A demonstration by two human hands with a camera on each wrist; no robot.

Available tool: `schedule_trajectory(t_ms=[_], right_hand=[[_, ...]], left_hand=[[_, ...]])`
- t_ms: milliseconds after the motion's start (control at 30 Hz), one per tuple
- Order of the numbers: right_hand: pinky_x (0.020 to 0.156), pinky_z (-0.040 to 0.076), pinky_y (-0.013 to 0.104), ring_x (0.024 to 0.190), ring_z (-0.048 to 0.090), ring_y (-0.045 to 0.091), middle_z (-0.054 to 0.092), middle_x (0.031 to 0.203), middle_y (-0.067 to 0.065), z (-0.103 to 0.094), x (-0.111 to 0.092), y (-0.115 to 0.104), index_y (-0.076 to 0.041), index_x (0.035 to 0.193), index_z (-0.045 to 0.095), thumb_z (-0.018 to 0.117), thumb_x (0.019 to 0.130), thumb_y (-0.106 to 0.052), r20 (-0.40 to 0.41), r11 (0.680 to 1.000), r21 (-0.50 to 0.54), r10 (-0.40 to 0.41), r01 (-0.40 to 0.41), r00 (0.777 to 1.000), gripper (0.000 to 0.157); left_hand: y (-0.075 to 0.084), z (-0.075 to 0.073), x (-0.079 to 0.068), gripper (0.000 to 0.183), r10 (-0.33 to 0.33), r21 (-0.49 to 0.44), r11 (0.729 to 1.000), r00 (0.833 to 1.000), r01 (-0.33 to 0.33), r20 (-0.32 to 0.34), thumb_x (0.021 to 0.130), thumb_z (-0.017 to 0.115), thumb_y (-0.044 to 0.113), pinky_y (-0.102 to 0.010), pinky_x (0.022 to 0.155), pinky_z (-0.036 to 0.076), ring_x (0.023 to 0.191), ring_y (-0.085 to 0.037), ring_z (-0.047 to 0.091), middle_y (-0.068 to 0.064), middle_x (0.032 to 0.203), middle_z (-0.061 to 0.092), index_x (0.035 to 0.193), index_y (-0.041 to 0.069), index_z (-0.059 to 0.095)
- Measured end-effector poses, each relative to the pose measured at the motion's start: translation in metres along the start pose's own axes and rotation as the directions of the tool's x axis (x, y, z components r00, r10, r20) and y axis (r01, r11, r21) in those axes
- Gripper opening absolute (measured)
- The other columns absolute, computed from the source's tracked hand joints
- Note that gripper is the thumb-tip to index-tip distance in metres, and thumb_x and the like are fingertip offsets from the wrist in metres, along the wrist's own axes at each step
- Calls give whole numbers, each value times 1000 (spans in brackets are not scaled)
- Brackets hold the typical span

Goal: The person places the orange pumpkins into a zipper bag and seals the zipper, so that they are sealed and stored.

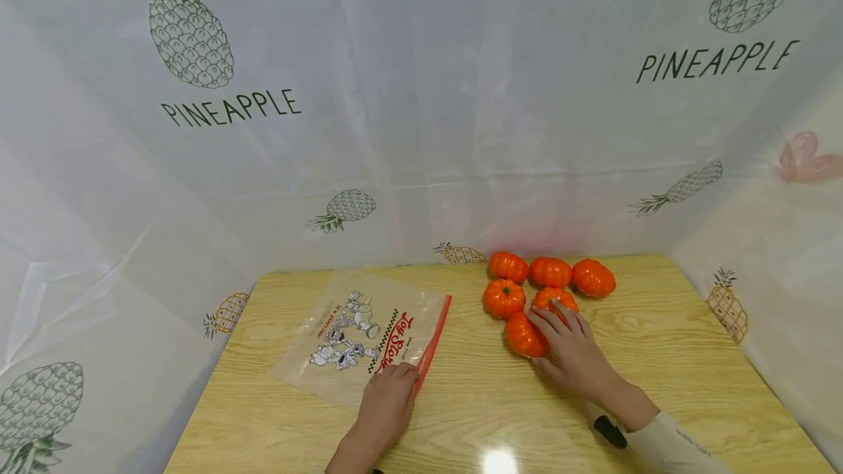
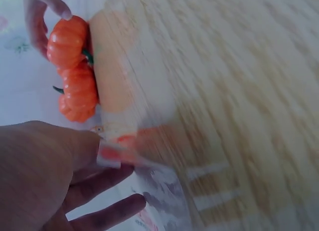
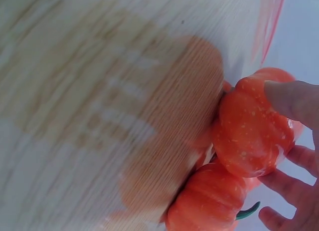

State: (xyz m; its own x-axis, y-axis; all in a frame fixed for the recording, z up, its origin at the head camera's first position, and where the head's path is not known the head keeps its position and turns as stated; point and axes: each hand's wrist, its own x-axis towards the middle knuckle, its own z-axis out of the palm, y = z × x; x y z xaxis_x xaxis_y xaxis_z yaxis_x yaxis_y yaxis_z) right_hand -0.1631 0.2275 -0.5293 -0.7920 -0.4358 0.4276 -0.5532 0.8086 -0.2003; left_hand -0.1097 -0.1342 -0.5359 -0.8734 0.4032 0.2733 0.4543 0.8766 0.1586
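so the right hand [image 1: 574, 357] has its thumb and fingers wrapped round the front pumpkin [image 1: 524, 335], nearest pumpkin to the person, with the other five bunched behind it on the bench [image 1: 672, 379]. my worry is slip: the skin looks slick and the body is fat and rounded, so a grip that's mostly fingertips could let it squirt out and roll. the fingers also reach right up to the middle-row pumpkin [image 1: 556, 300], so dragging sideways might nudge that one too.

the left hand [image 1: 388, 395] pinches the zip bag [image 1: 356, 335] by its red strip [image 1: 432, 346], thumb against finger, other fingers loose. bag's lying flat to the left of the pumpkins and looks thin and floppy, so imo the mouth could stick together or the whole sheet could skid if tugged.

materials: pumpkins are glossy orange, probably plastic, squashed globes with deep ribs and a skinny green stem [image 3: 248, 211]. bag is see-through film with cartoon figures and red "toy story" lettering. bench is pale wood grain with a shiny finish, quite reflective.
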Motion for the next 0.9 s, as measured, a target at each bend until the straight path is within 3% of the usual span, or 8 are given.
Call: schedule_trajectory(t_ms=[167,467,667,900], right_hand=[[105,32,70,138,41,50,60,142,20,1,0,0,-1,144,59,96,71,-18,-15,1000,0,-8,8,1000,84],[102,37,68,134,45,50,62,139,20,-1,2,-3,-1,140,61,100,65,-17,-21,1000,2,-7,7,1000,87],[104,37,67,133,48,51,64,135,20,-2,3,-5,-1,138,62,101,66,-21,8,1000,27,11,-12,1000,84],[102,40,68,132,50,47,67,132,17,-3,4,-9,-3,136,64,101,65,-26,14,999,34,16,-17,1000,83]], left_hand=[[2,-3,2,27,-19,71,997,1000,20,-13,82,74,-2,-47,83,57,98,-24,68,1,107,73,103,13,81],[3,-4,2,35,-56,92,993,987,70,-148,72,78,-6,-47,83,56,98,-25,66,0,107,73,103,10,82],[3,-6,2,44,-75,90,991,963,101,-258,67,83,-4,-48,89,54,104,-25,64,0,110,71,109,8,82],[5,-9,2,51,-60,85,991,923,100,-380,62,85,-4,-46,87,53,103,-25,64,0,111,71,111,7,82]])
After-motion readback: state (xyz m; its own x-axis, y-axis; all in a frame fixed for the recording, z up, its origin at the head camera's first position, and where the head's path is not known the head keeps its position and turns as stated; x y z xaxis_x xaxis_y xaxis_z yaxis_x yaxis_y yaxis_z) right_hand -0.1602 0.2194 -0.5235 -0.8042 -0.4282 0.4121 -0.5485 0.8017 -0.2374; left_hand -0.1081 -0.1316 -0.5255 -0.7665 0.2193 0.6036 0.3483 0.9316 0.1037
